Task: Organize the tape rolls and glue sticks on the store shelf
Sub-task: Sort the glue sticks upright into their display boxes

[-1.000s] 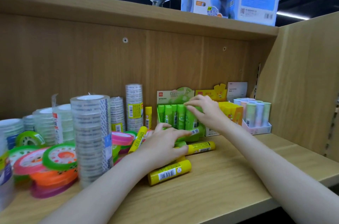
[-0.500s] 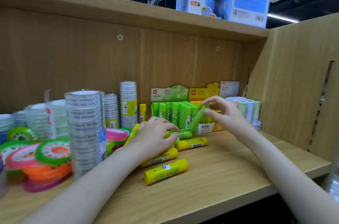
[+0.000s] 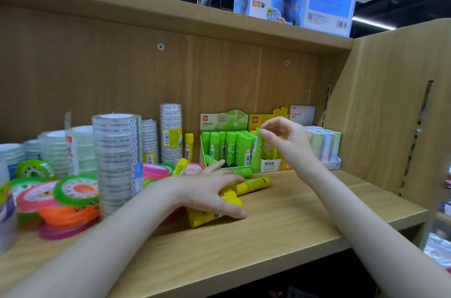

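My right hand (image 3: pixel 288 141) pinches a green glue stick (image 3: pixel 256 151) upright at the right edge of the green display box (image 3: pixel 224 119), which is full of standing green sticks. My left hand (image 3: pixel 207 188) lies over loose yellow glue sticks (image 3: pixel 231 200) on the shelf board, thumb on their near side and fingers on the far side. Another yellow stick (image 3: pixel 253 184) and a green stick (image 3: pixel 241 172) lie just beyond its fingertips. Clear tape stacks (image 3: pixel 117 151) and coloured tape rolls (image 3: pixel 75 190) crowd the left.
A yellow glue box (image 3: pixel 268 163) and a tray of pastel sticks (image 3: pixel 324 144) stand at the back right. One yellow stick (image 3: pixel 188 146) stands beside a tape column (image 3: pixel 170 131). The wooden side panel (image 3: pixel 390 114) closes the right; globes and boxes sit on the shelf above.
My right hand lifted the green stick from the board and stood it upright at the green box. My left hand slid toward me over the yellow sticks.
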Tool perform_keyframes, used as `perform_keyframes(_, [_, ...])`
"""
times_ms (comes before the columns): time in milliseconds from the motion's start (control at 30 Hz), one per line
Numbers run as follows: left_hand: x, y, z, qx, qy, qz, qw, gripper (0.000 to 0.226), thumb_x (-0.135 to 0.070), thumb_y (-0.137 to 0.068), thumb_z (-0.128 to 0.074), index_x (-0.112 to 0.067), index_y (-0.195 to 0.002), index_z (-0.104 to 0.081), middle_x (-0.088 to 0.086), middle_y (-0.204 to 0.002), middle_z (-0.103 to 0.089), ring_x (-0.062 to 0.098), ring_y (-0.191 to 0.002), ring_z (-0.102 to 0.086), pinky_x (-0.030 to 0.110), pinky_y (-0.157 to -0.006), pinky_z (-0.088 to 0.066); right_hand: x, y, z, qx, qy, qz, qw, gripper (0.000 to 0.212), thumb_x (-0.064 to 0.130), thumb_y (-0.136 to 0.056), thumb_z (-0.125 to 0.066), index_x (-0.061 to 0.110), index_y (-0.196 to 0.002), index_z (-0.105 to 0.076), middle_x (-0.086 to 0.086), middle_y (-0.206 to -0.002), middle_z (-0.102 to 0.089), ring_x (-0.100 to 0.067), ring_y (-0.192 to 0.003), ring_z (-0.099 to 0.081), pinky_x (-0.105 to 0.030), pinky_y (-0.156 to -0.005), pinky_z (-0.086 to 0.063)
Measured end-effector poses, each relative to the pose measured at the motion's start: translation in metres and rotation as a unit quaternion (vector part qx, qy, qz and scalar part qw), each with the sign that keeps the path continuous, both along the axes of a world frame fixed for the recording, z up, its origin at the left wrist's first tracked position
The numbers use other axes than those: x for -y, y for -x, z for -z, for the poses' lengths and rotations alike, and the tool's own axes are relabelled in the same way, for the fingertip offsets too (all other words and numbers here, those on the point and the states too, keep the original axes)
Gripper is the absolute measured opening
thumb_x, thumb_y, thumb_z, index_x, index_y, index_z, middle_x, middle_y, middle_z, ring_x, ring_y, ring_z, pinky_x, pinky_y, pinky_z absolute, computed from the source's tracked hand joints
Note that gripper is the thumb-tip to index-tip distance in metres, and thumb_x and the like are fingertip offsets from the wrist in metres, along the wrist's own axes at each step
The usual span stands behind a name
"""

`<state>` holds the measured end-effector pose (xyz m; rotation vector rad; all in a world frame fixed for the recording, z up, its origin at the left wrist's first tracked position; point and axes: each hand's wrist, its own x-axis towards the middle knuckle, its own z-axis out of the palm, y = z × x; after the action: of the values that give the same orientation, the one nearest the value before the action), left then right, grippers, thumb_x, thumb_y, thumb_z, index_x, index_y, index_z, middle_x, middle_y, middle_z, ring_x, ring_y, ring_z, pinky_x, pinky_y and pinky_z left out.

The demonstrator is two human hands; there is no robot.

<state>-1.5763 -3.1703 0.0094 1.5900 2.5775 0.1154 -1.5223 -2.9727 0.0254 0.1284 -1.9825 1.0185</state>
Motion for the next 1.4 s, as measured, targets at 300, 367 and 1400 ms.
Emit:
perform_keyframes(300, [0.000,0.001,0.002,0.026,0.010,-0.004,1.000,0.077,-0.058,-0.086,-0.050,-0.037,-0.148,-0.010,-0.014,-0.157,-0.001,0.005,-0.140,0.022,0.039,-0.115,0.002,0.018,0.052,-0.004,0.053,-0.252,0.121,0.959,0.006,0.016,-0.090,-0.059,0.010,-0.089,-0.060,0.002,-0.087,-0.059,-0.014,-0.086,-0.050,-0.026,-0.077,-0.042])
perform_keyframes(367, [-0.001,0.001,0.002,0.027,0.011,0.000,1.000,0.077,-0.058,-0.086,-0.050,-0.037,-0.148,-0.010,-0.014,-0.157,-0.001,0.005,-0.140,0.021,0.039,-0.115,0.002,0.021,0.054,-0.008,0.014,-0.172,0.103,0.980,0.004,0.012,-0.095,-0.049,0.011,-0.091,-0.051,-0.003,-0.092,-0.054,-0.016,-0.085,-0.049,-0.020,-0.073,-0.040])
perform_keyframes(1400, [-0.001,0.004,0.005,-0.008,0.004,-0.027,1.000,0.070,-0.065,-0.081,-0.051,-0.054,-0.141,-0.015,-0.003,-0.158,0.005,0.012,-0.141,0.023,0.052,-0.114,0.006,0.020,0.042,0.000,0.171,-0.564,0.186,0.786,0.042,0.005,-0.091,-0.046,0.027,-0.126,-0.055,0.007,-0.142,-0.042,-0.028,-0.133,-0.024,-0.049,-0.105,-0.019])
